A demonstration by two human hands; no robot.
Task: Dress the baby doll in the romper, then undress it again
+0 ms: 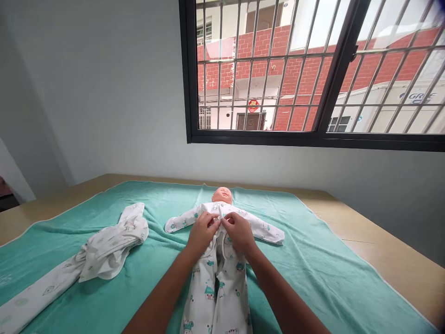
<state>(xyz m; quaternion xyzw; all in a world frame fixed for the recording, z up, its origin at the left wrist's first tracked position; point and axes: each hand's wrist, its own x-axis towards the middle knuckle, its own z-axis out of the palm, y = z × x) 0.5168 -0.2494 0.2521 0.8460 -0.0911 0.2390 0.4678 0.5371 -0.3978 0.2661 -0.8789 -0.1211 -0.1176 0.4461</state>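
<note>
A baby doll lies on its back on a green blanket, its head toward the wall. It wears a white printed top with both sleeves spread out, and white printed pants stretch toward me. Over the doll's chest, my left hand pinches the front edge of the top between thumb and fingers. Close beside it, my right hand pinches the other edge. A small round fastener seems to show between my fingertips, partly hidden by them.
To the left, a crumpled white printed baby garment lies on the blanket, one leg reaching the lower left corner. Wooden tabletop shows around the blanket. Behind stand a grey wall and a barred window.
</note>
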